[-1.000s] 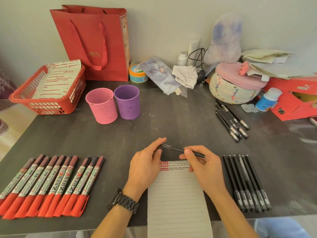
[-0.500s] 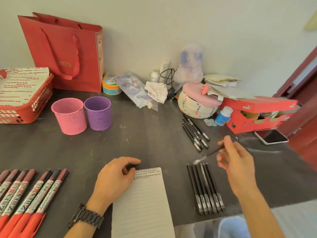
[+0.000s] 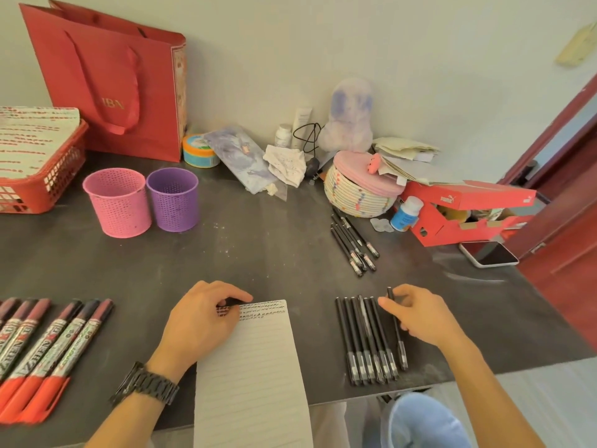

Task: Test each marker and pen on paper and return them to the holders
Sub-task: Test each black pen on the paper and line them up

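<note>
My right hand (image 3: 420, 318) is closed on a black pen (image 3: 399, 339), which lies at the right end of a row of several black pens (image 3: 365, 337) near the table's front edge. With fingers curled, my left hand (image 3: 197, 324) rests on the top left corner of the lined paper (image 3: 252, 367), whose top lines carry red and black test marks. Several red markers (image 3: 48, 347) lie in a row at the front left. The pink holder (image 3: 118, 202) and purple holder (image 3: 172, 198) stand side by side at the back left. A second group of black pens (image 3: 352, 244) lies mid-right.
A red basket (image 3: 42, 189) with marked paper and a red gift bag (image 3: 109, 82) stand at the back left. A woven basket with a pink lid (image 3: 358, 192), a red shoebox (image 3: 452, 215) and a phone (image 3: 487, 253) crowd the back right. The paper overhangs the table's front edge.
My right hand carried the black pen from over the paper to the right and down onto the end of the pen row. My left hand settled on the paper's corner.
</note>
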### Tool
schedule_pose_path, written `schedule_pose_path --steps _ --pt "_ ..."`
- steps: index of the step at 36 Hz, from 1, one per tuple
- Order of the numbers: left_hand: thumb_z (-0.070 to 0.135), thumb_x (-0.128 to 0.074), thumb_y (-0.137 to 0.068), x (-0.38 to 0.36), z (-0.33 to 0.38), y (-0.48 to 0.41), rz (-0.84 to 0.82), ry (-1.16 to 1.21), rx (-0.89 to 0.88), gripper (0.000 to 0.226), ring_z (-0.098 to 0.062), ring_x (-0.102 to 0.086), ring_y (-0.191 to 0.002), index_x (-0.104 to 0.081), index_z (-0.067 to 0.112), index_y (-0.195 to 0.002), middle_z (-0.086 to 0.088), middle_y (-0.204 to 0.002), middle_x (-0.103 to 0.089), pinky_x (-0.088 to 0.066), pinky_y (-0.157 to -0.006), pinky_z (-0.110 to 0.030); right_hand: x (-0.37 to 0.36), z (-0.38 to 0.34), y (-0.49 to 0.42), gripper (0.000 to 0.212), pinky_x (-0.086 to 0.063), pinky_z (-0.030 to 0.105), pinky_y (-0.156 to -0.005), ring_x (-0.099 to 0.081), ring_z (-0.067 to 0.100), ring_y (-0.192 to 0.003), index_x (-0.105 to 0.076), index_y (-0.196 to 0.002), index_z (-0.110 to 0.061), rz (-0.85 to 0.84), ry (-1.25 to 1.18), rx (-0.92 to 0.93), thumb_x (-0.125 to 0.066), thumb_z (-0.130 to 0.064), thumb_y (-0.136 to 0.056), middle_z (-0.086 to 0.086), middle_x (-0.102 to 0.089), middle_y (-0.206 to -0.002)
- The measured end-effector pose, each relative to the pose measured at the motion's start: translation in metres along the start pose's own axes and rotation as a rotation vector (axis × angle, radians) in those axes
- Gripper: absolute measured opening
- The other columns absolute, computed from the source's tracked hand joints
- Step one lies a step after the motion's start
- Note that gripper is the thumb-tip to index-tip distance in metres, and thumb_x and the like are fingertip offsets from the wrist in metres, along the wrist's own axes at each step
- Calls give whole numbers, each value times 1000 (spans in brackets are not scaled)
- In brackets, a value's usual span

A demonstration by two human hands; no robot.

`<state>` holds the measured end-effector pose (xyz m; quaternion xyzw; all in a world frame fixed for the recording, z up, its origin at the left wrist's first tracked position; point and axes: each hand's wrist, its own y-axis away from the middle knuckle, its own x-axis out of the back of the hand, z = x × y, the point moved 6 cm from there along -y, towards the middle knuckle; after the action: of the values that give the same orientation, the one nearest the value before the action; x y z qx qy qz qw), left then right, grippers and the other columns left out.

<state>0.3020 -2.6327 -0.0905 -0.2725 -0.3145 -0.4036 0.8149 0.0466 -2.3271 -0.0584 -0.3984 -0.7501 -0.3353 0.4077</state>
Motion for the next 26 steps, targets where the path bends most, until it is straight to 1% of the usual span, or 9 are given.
schedule_pose_path --steps 4,10,13,16,17,21,26 --pt "22 -69 -86 1 1 0 -2 -7 1 38 6 -50 -88 -61 59 -86 40 -92 -58 -38 -66 -18 -7 4 3 24 -51 20 -48 -67 3 -54 -62 -105 -35 -3 -73 -4 -70 -52 -90 -6 -71 -67" --pt "22 -68 -87 1 2 0 -10 -17 1 35 4 -51 -87 -63 57 -88 38 -93 -59 -38 -66 -18 -11 7 6 21 -51 15 -45 -67 1 -57 -62 -109 -36 2 -105 0 -67 -49 -93 -5 -71 -74" --pt "22 -67 -87 0 1 0 -14 -16 3 36 4 -51 -88 -62 57 -87 37 -93 -59 -40 -66 -19 -12 9 4 21 -55 19 -49 -68 2 -59 -62 -112 -37 -6 -96 2 -68 -44 -93 -5 -72 -76" --pt "21 -67 -87 0 1 0 -10 -17 -3 37 5 -50 -88 -62 57 -87 38 -93 -59 -39 -66 -18 -15 12 4 23 -62 29 -60 -71 9 -57 -62 -117 -39 -30 -78 7 -68 -41 -94 -6 -72 -75" --pt "21 -67 -87 0 1 0 -9 -17 -4 37 5 -50 -88 -62 58 -87 38 -92 -59 -39 -65 -19 -15 12 4 24 -63 30 -63 -71 10 -57 -62 -119 -39 -36 -78 10 -68 -39 -95 -5 -72 -75" --pt "23 -67 -88 0 1 0 -9 -21 -4 35 4 -50 -89 -62 58 -86 39 -91 -59 -39 -66 -19 -15 9 6 31 -63 30 -66 -71 10 -58 -59 -127 -40 -33 -71 27 -66 -36 -96 -5 -72 -76" --pt "24 -66 -89 -1 0 0 -3 -22 2 34 4 -49 -90 -64 57 -86 40 -90 -58 -37 -66 -17 -15 8 9 32 -64 32 -69 -72 10 -59 -60 -129 -38 -45 -71 34 -66 -34 -97 -5 -72 -76"
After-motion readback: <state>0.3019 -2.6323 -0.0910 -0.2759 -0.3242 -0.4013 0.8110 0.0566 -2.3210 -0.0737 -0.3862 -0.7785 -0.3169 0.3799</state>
